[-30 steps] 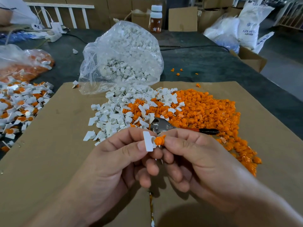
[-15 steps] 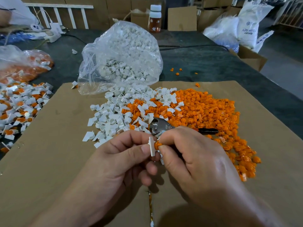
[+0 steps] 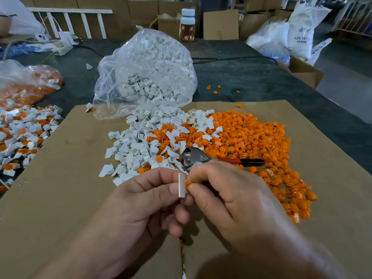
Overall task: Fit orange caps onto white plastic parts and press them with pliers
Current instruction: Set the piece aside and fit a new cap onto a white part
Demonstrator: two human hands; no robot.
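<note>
- Nearest me, the left hand [image 3: 141, 204] pinches a white part [image 3: 181, 185] between thumb and forefinger. It is turned edge-on, so its open side faces the other hand.
- The right hand [image 3: 237, 198] grips an orange cap [image 3: 188, 184] at its fingertips, touching the part's right face. I'd judge the cap is being seated by hand before any squeezing.
- A second ago the part showed its broad face and the cap sat at its lower corner. Now the part has swung edge-on, the cap is pushed against it, and the right hand has rolled further over.
- Just past the knuckles the pliers [image 3: 195, 157] lie on the heap, handles pointing right, handy for the right hand. They have not shifted.
- On the cardboard sheet [image 3: 60, 198] the white parts pile [image 3: 136, 150] lies left and the orange caps pile [image 3: 251, 141] right, each on the side of the hand that picks from it.
- Farther back a clear bag [image 3: 147, 73] spills more white parts, and a heap of capped pieces [image 3: 20, 137] sits on the desk [image 3: 241, 77] at the left.
</note>
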